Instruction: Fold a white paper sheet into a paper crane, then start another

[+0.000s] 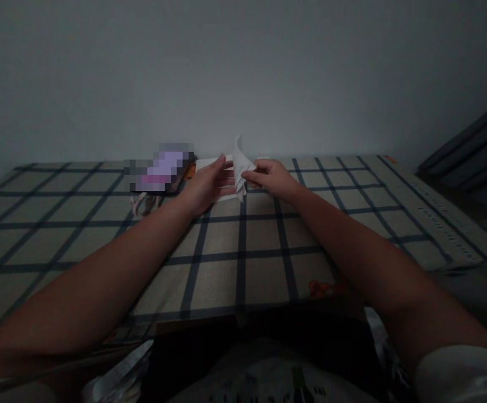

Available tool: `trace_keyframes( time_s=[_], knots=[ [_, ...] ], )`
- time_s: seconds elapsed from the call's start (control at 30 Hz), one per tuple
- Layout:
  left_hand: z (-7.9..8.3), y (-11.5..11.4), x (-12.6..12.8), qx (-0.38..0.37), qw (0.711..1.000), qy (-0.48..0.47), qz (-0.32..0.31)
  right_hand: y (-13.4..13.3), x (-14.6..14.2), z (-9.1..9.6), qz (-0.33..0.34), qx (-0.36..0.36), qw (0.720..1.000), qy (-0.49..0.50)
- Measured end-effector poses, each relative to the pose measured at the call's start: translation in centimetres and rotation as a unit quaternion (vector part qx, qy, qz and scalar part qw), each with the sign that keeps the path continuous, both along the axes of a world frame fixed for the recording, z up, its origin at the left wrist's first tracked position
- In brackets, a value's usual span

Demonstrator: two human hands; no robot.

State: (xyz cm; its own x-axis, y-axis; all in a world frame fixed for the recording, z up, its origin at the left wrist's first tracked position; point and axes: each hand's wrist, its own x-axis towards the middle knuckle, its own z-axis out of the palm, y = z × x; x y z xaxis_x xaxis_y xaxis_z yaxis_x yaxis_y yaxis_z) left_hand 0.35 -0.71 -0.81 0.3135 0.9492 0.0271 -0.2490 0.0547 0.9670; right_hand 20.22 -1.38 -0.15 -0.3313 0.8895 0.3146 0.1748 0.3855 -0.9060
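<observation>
A folded white paper piece (pixel 240 165) stands up between my two hands, over a flat white sheet (pixel 210 165) that lies on the checked cloth. My right hand (pixel 274 178) pinches the folded paper at its right side. My left hand (pixel 207 184) reaches in from the left, fingers stretched toward the paper and touching its left side. The scene is dim.
The surface is a beige cloth with a dark blue grid (pixel 243 240), ending at a plain wall. A blurred purple and grey object (pixel 159 168) lies left of the hands, with a white cord (pixel 143 204) beneath it. Dark furniture (pixel 470 157) stands at the right.
</observation>
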Motion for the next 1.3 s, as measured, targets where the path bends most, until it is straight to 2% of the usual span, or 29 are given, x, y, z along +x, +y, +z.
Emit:
trace_keyframes(
  time_s=[0.17,0.37,0.57,0.73,0.9,1.03,1.2,1.3],
  knots=[
    [-0.3,-0.4,-0.1,-0.002,0.999,-0.008,-0.052,-0.3,-0.3,0.0,0.026,0.002,1.0,0.01],
    [0.9,-1.7,0.3,-0.002,0.996,-0.039,-0.076,-0.4,-0.4,0.2,-0.002,0.004,0.999,0.033],
    [1.7,-1.9,0.1,0.006,0.997,-0.069,-0.045,0.7,0.3,0.0,-0.088,-0.005,0.994,0.062],
    [1.5,-1.6,0.0,-0.004,0.997,-0.063,-0.032,1.6,0.6,-0.4,-0.118,-0.016,0.988,0.097],
    [1.7,-1.5,-0.2,-0.016,0.998,-0.045,-0.034,1.2,0.3,-0.2,-0.107,-0.009,0.988,0.114],
    [1.2,-0.9,-0.3,-0.012,0.999,-0.026,-0.04,1.1,0.5,-0.1,-0.103,-0.006,0.989,0.109],
    [0.5,-0.5,0.0,0.007,0.999,-0.035,0.012,0.8,1.0,-0.1,-0.127,0.013,0.989,0.076],
    [0.6,-0.5,0.1,0.002,0.999,-0.035,0.04,1.0,1.1,-0.2,-0.116,0.04,0.991,0.057]
  ],
)
